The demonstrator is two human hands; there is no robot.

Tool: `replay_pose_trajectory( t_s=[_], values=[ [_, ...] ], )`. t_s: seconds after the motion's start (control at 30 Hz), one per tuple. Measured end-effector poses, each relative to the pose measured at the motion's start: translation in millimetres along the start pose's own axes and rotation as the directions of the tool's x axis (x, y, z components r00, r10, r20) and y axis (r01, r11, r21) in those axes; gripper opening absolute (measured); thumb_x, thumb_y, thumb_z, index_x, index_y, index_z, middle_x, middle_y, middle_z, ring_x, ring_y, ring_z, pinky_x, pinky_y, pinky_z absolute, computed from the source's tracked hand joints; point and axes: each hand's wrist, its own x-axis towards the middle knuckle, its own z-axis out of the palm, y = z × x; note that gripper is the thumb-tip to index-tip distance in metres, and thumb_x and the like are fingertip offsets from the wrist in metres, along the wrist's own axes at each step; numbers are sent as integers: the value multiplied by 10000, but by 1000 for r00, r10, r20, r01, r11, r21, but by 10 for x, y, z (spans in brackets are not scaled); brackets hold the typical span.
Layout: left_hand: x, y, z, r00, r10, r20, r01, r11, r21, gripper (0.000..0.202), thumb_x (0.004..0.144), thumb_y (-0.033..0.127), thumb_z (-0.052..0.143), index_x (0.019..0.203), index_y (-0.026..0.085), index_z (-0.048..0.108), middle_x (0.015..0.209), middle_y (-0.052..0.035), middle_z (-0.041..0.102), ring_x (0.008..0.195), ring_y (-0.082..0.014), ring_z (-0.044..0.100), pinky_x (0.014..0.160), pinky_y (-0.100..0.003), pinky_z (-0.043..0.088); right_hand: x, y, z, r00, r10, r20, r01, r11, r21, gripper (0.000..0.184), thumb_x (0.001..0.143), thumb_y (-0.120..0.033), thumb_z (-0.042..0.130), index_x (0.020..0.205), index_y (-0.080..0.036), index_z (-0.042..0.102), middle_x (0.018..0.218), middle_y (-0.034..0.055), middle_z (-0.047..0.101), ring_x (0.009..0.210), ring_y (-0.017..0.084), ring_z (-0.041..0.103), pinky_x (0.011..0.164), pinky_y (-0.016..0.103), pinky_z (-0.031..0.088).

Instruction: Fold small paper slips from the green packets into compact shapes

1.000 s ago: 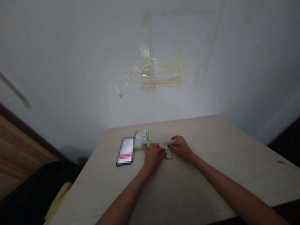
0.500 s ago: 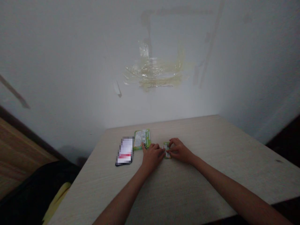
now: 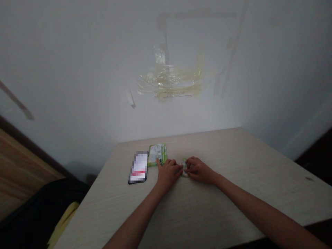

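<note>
A small green-and-white packet (image 3: pixel 184 168) lies on the pale table between my two hands. My right hand (image 3: pixel 200 170) comes from the right and pinches its right side with bent thumb and fingers. From the other side, the fingertips of my left hand (image 3: pixel 168 172) rest at the packet's left edge. The left thumb is spread away from the fingers, its tip by the lower edge of a larger green-and-white packet (image 3: pixel 156 154). Printing shows on the larger packet, too small to read. My fingers hide part of the small packet.
A phone (image 3: pixel 139 167) with a blurred-out screen lies left of the larger packet. The table (image 3: pixel 233 155) meets a white wall (image 3: pixel 103 86) marked with clear tape (image 3: pixel 173 81). Dark and yellow cloth (image 3: pixel 63 221) is beside the table's left edge.
My right hand has shifted slightly toward me, and its fingers have drawn in a little over the small packet. My left hand, the larger packet and the phone stay put.
</note>
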Motion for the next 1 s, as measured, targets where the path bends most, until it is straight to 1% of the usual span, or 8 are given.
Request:
replay_pose_trajectory(
  t_s=[0.17, 0.27, 0.43, 0.67, 0.83, 1.0],
  values=[
    [1, 12, -32, 999, -23, 42, 22, 1000, 5, 217, 892, 427, 542, 1056, 396, 681, 1045, -4, 638, 1099, -234, 497, 1056, -697, -75, -9, -52, -34, 999, -16, 36, 16, 1000, 4, 122, 849, -221, 617, 870, -226, 737, 928, 72, 627, 939, 201, 567, 859, 366, 447],
    [0, 16, -32, 999, -30, 37, 30, 1000, 1, 209, 885, 423, 554, 1049, 401, 682, 1040, 2, 639, 1096, -233, 497, 1055, -698, -85, -10, -90, -54, 998, -25, 51, 24, 1000, 9, 132, 855, -209, 605, 879, -227, 733, 929, 69, 629, 939, 198, 569, 879, 369, 441],
    [3, -5, -18, 1000, -1, 16, 1, 1000, 3, 209, 887, 421, 550, 1050, 404, 681, 1017, 5, 632, 1092, -238, 504, 1029, -735, -81, -24, -117, -54, 996, -63, 67, 63, 998, 9, 139, 858, -202, 595, 867, -235, 729, 921, 59, 627, 936, 188, 570, 903, 367, 435],
    [1, 2, -31, 999, -29, 43, 30, 1000, -3, 218, 884, 416, 555, 1062, 403, 680, 1036, -2, 633, 1107, -243, 495, 1050, -712, -81, -33, -139, -54, 989, -129, 77, 127, 992, 24, 172, 871, -210, 585, 932, -265, 736, 913, 54, 633, 959, 195, 569, 923, 399, 432],
    [-10, 15, -25, 999, -41, 31, 41, 999, -8, 227, 884, 416, 555, 1079, 408, 671, 1051, 3, 635, 1111, -241, 489, 1061, -699, -86, -44, -166, -62, 989, -104, 109, 101, 994, 33, 170, 890, -264, 578, 917, -276, 746, 910, 55, 635, 963, 200, 556, 909, 388, 439],
    [-18, 10, -3, 999, -38, 11, 39, 999, -16, 222, 882, 400, 566, 1076, 407, 673, 1027, 9, 636, 1110, -238, 485, 1050, -704, -106, -61, -118, -46, 997, -21, 80, 13, 995, 95, 136, 866, -272, 623, 916, -278, 750, 919, 48, 622, 964, 192, 548, 898, 370, 445]
  ],
)
